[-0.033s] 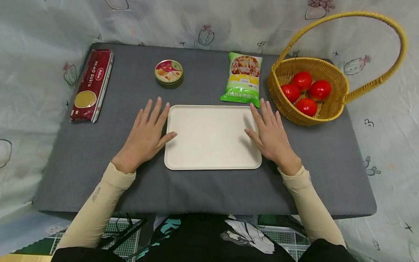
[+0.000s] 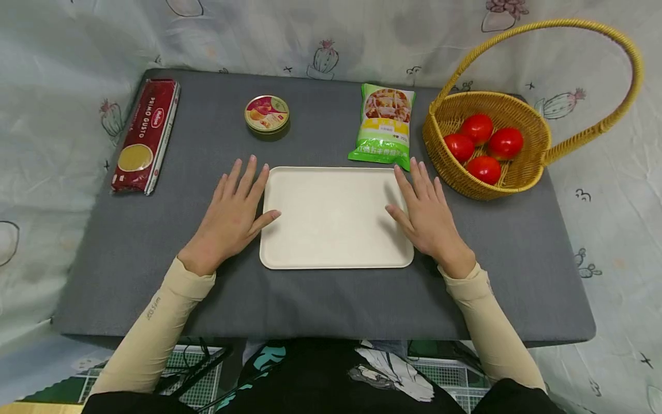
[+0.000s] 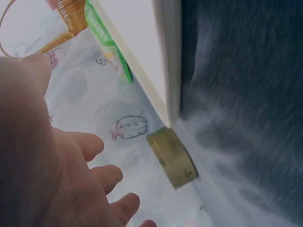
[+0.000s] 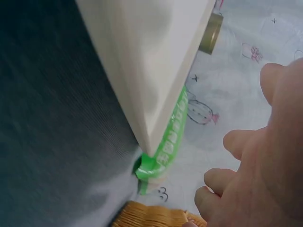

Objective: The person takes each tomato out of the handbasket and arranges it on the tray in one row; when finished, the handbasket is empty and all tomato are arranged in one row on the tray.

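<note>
A cream rectangular tray point(image 2: 336, 218) lies at the middle of the grey table, between the two hands. My left hand point(image 2: 227, 215) is beside its left edge, fingers straight and spread, the thumb reaching over the rim. Over the tray's right edge is my right hand point(image 2: 429, 218), its fingers also extended. Neither hand holds anything. In the left wrist view, a gap separates the left fingers from the tray point(image 3: 147, 42). The right wrist view likewise shows the right fingers apart from the tray point(image 4: 147, 61). Just beyond the right fingertips lies a green snack packet point(image 2: 384, 126).
A yellow wicker basket point(image 2: 538, 144) with a tall handle and several red tomatoes point(image 2: 484, 169) stands at the right back. Behind the tray sits a round tin point(image 2: 266, 115). A long dark-red packet point(image 2: 145, 136) lies at the left. Patterned cloth point(image 2: 258, 34) hangs behind the table.
</note>
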The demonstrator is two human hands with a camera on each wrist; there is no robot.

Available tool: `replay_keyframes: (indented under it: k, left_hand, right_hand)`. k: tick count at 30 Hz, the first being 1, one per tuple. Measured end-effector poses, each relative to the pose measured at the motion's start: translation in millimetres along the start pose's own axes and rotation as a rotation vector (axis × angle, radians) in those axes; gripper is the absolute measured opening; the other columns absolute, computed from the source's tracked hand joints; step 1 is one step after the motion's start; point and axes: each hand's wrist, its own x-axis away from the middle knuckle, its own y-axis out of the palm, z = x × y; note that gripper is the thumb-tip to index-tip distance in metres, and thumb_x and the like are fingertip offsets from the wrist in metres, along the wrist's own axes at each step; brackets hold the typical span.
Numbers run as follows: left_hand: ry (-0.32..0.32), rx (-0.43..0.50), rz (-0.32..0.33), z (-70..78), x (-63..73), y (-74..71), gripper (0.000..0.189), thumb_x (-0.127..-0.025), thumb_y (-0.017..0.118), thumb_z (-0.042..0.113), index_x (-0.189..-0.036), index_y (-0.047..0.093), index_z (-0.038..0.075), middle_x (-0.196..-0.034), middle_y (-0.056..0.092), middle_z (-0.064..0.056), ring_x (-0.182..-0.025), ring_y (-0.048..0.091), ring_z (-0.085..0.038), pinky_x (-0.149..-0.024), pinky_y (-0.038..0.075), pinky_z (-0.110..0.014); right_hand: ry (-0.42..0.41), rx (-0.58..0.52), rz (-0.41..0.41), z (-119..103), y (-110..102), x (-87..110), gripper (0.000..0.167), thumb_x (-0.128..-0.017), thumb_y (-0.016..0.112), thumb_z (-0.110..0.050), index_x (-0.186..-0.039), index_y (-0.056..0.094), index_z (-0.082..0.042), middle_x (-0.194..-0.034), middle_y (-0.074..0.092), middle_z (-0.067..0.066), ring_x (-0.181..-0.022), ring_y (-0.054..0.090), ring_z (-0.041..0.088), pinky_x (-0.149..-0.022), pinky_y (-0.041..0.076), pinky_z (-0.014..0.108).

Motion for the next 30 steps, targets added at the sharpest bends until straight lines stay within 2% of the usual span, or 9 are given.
replay_keyframes:
  k: [10, 13, 16, 19, 24, 28, 30]
  left_hand:
    - [0.012, 0.048, -0.004, 3.4, 2.8, 6.0, 0.088, -0.108, 0.063, 0.042, -0.171, 0.015, 0.006, -0.177, 0.005, -0.019, -0.162, 0.003, -0.042, -0.129, 0.011, -0.066]
    - [0.009, 0.097, -0.012, 2.4, 1.1, 9.1, 0.085, -0.109, 0.061, 0.042, -0.171, 0.015, 0.005, -0.177, 0.005, -0.019, -0.162, 0.005, -0.043, -0.129, 0.012, -0.066]
    - [0.0, 0.234, -0.016, 0.9, -2.3, 15.5, 0.082, -0.111, 0.058, 0.037, -0.171, 0.013, 0.004, -0.177, 0.004, -0.021, -0.162, 0.005, -0.043, -0.129, 0.013, -0.064]
    - [-0.048, 0.431, 0.0, -0.3, -6.5, 24.6, 0.08, -0.112, 0.059, 0.029, -0.171, 0.012, 0.004, -0.177, 0.003, -0.02, -0.162, 0.002, -0.04, -0.13, 0.011, -0.061]
    - [-0.161, 0.727, 0.108, 0.1, -12.3, 39.9, 0.076, -0.109, 0.061, 0.01, -0.17, 0.016, 0.001, -0.177, 0.008, -0.019, -0.163, 0.007, -0.03, -0.132, 0.016, -0.052]
    - [-0.188, 0.963, 0.181, 1.9, -13.1, 48.7, 0.071, -0.106, 0.054, -0.008, -0.167, 0.019, -0.004, -0.176, 0.01, -0.02, -0.162, 0.012, -0.026, -0.129, 0.022, -0.039]
    - [-0.193, 1.033, 0.21, 2.4, -12.7, 51.9, 0.069, -0.104, 0.05, -0.014, -0.165, 0.021, -0.006, -0.175, 0.012, -0.02, -0.161, 0.016, -0.026, -0.127, 0.023, -0.034]
  right_hand:
    - [-0.021, -0.015, -0.005, -4, 9, 4.9, 0.079, -0.11, 0.056, -0.042, -0.172, 0.018, -0.012, -0.177, 0.003, 0.02, -0.164, -0.005, 0.031, -0.13, 0.003, 0.064]
    - [-0.026, -0.014, -0.004, -5, 9, 6.0, 0.079, -0.11, 0.056, -0.042, -0.172, 0.019, -0.012, -0.177, 0.004, 0.021, -0.164, -0.005, 0.031, -0.13, 0.003, 0.064]
    - [-0.029, -0.018, 0.001, -6, 9, 6.6, 0.079, -0.11, 0.057, -0.041, -0.172, 0.019, -0.011, -0.177, 0.004, 0.021, -0.164, -0.005, 0.031, -0.131, 0.003, 0.063]
    - [-0.03, -0.02, 0.008, -7, 7, 6.6, 0.079, -0.109, 0.058, -0.04, -0.172, 0.019, -0.011, -0.177, 0.005, 0.022, -0.164, -0.004, 0.031, -0.131, 0.004, 0.062]
    - [-0.042, -0.04, 0.022, -7, 6, 5.7, 0.08, -0.109, 0.059, -0.039, -0.171, 0.02, -0.009, -0.177, 0.006, 0.022, -0.164, -0.003, 0.032, -0.131, 0.006, 0.06]
    - [-0.064, -0.085, 0.068, -7, 4, 2.8, 0.079, -0.108, 0.062, -0.034, -0.171, 0.022, -0.006, -0.176, 0.011, 0.023, -0.164, 0.003, 0.034, -0.131, 0.011, 0.06]
    - [-0.064, -0.114, 0.095, -6, 1, 1.0, 0.08, -0.107, 0.065, -0.033, -0.17, 0.024, -0.008, -0.175, 0.015, 0.022, -0.163, 0.007, 0.033, -0.131, 0.016, 0.059]
